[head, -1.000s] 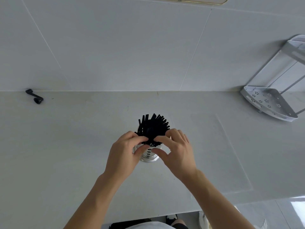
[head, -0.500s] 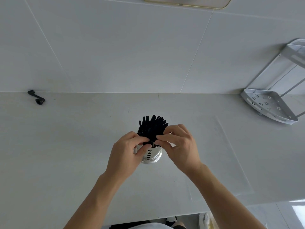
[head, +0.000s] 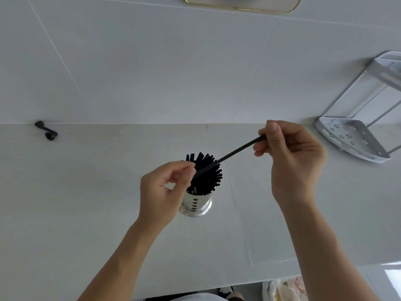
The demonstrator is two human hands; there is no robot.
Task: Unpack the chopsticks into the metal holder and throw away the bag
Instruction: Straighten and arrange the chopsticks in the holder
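Head view, looking down on a pale grey surface [head: 86, 203] that meets a tiled wall [head: 152, 66]. A perforated metal holder [head: 195, 205] stands upright near the middle of the surface; a bundle of black chopsticks [head: 206, 177] stands inside it, the upper ends fanning outward above the rim. One single black chopstick [head: 236, 149] lies slanted across the top of the bundle, held at both ends. The grip of the right hand [head: 290, 157] is clamped on the upper, far end, thumb and fingertips pinching it above and to the right of the holder. The grip of the left hand [head: 165, 187] is clamped on the lower end, thumb and forefinger pinched together just beside the bundle's left edge; the remaining fingers are curled. Whether the left hand touches the holder cannot be told. A small black crank-shaped part [head: 46, 132] lies at the far left where surface and wall meet, well apart from the holder. A white perforated corner rack [head: 351, 137] stands at the far right. Crumpled plastic bags [head: 282, 288] show below the near edge of the surface, at the bottom right. A gold-rimmed object [head: 240, 4] is partly visible on the wall at the top.
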